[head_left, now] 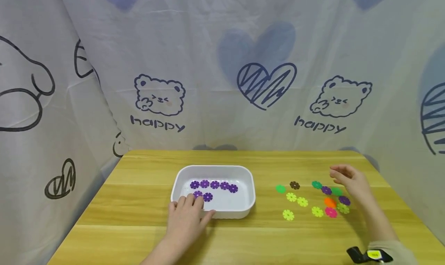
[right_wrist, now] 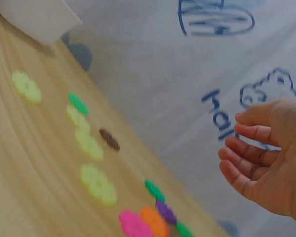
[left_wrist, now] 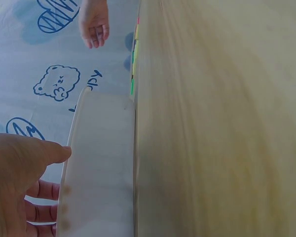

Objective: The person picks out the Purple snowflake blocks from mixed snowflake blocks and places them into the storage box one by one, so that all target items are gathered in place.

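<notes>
My left hand (head_left: 185,214) holds the near-left rim of a white plastic tray (head_left: 250,180), its fingers hooked inside and the thumb on the rim. Through the wall in the left wrist view, fingertip shadows show. Several purple snowflake discs (head_left: 214,184) lie flat in that tray. Raised above the table at the right, my right hand (head_left: 351,178) has loosely bent fingers and nothing visible in them. Below and left of it are loose discs: purple ones (head_left: 344,200), an orange disc (head_left: 330,202), a pink disc (head_left: 331,212) and green ones (head_left: 316,184).
Between the tray and the right-hand cluster lie yellow discs (head_left: 288,214), a brown disc (head_left: 294,185) and another green disc (head_left: 280,189). Behind the wooden table (head_left: 139,203) hangs a printed curtain (head_left: 208,102), which also encloses both sides.
</notes>
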The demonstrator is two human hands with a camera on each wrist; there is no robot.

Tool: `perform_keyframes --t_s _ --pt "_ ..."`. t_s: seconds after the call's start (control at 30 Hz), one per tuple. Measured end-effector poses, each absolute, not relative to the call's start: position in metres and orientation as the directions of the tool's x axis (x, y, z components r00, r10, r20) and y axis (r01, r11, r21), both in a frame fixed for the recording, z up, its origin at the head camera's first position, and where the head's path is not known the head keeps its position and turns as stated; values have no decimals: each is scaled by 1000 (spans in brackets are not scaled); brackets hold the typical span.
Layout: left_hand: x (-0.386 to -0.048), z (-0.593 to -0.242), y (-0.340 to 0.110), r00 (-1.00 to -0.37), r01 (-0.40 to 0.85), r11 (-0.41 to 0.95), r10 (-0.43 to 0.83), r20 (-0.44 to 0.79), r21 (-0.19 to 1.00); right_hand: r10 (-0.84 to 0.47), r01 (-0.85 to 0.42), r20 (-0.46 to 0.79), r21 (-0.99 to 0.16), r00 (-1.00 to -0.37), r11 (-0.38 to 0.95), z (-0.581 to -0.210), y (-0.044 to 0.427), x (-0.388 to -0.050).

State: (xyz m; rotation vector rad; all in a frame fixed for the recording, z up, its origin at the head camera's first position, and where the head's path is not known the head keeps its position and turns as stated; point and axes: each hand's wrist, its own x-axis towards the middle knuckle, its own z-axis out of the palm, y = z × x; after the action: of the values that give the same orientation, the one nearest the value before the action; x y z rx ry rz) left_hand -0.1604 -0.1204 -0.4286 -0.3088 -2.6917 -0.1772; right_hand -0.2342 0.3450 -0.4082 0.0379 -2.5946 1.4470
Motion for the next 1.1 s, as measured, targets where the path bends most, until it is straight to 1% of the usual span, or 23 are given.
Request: perform_keyframes --t_s 0.17,0.37,0.5,0.57,0.63,0.77,0.97,1.1 --pt "-161 -429 -121 -877 249 966 192 441 74 93 -104 180 -841 -979 531 -423 356 -242" --pt "-160 -429 -122 -872 251 965 191 451 77 115 -18 111 -789 -987 614 -442 365 -248" --pt "-160 -430 -122 -876 243 967 186 445 74 96 18 57 -767 -994 641 -452 366 -250" --pt "-161 -430 -122 -883 238 968 183 433 75 89 43 16 -785 -996 617 -456 365 -251" --pt "-161 -430 -121 -886 234 969 181 427 75 81 50 -1 -791 -997 610 -459 364 -251" --pt "-162 -430 -121 -883 238 969 186 431 70 75 48 -2 -780 -997 624 -462 363 -251" --pt "-161 -429 -121 -891 234 969 183 414 75 50 75 -56 -783 -997 617 -465 365 -251" --pt "-160 -428 -120 -895 233 970 184 407 73 29 60 -54 -746 -998 663 -468 365 -252"
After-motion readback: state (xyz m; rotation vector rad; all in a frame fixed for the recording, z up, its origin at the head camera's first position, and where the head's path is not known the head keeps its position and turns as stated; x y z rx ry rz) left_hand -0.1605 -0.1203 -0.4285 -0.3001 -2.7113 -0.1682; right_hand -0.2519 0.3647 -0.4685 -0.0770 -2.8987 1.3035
